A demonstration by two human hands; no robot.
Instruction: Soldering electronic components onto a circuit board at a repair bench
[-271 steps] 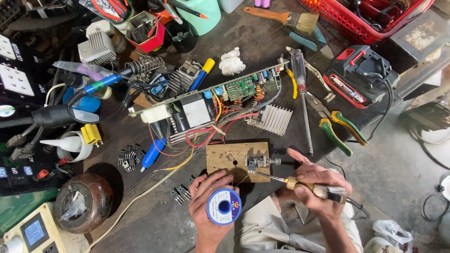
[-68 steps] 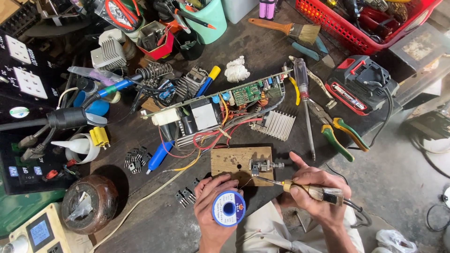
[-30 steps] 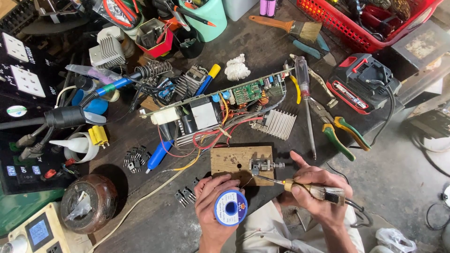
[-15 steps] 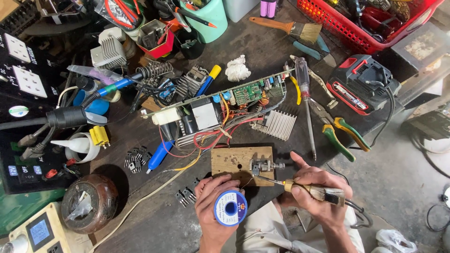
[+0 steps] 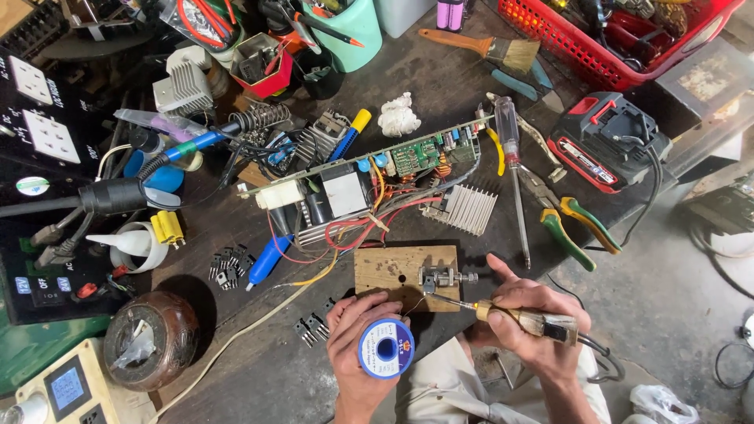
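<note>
My left hand [image 5: 355, 345] holds a blue spool of solder wire [image 5: 386, 349] at the table's near edge, with a thin strand running up toward a small metal component [image 5: 440, 277]. That component lies on a wooden block [image 5: 393, 268]. My right hand [image 5: 522, 314] grips a soldering iron [image 5: 518, 317] by its wooden handle, its tip touching the component from the right. Behind the block lies a long open circuit board [image 5: 369, 169] with red and yellow wires and a finned heatsink [image 5: 469, 209].
Small black transistors [image 5: 228, 265] and a blue marker [image 5: 267, 259] lie left of the block. A screwdriver [image 5: 514, 173], green-handled pliers [image 5: 569, 224], a red and black battery pack [image 5: 609, 141], a red basket [image 5: 605, 35] and a brush [image 5: 479, 45] crowd the right. A round tin [image 5: 149, 338] sits at the left.
Both hands stay almost still at the block. The iron tip remains on the component and the spool stays in my left hand; only the view shifted slightly.
</note>
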